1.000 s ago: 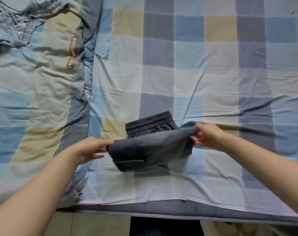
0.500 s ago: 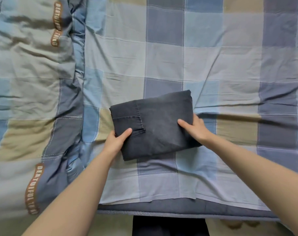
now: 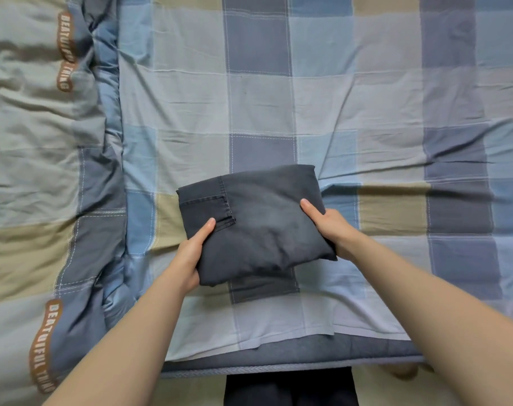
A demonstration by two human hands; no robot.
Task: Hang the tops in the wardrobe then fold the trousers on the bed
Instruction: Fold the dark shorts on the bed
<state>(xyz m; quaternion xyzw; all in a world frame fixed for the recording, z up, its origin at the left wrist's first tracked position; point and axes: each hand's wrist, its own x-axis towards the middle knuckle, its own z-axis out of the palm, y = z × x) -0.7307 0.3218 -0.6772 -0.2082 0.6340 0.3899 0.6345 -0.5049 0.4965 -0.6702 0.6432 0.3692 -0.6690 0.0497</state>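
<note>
The dark grey trousers (image 3: 255, 224) lie folded into a compact bundle on the bed (image 3: 366, 98), near its front edge, on the checked sheet (image 3: 261, 104) of blue, grey and tan squares. A stitched pocket shows on the bundle's upper left part. The left hand (image 3: 190, 256) grips the bundle's lower left corner, thumb on top near the pocket and the other fingers tucked beneath. The right hand (image 3: 327, 222) holds the right edge the same way, thumb flat on the cloth and fingers under it. A rumpled quilt (image 3: 38, 171) in the same checks, with brown lettered patches, lies along the left side of the bed, just beside the trousers
</note>
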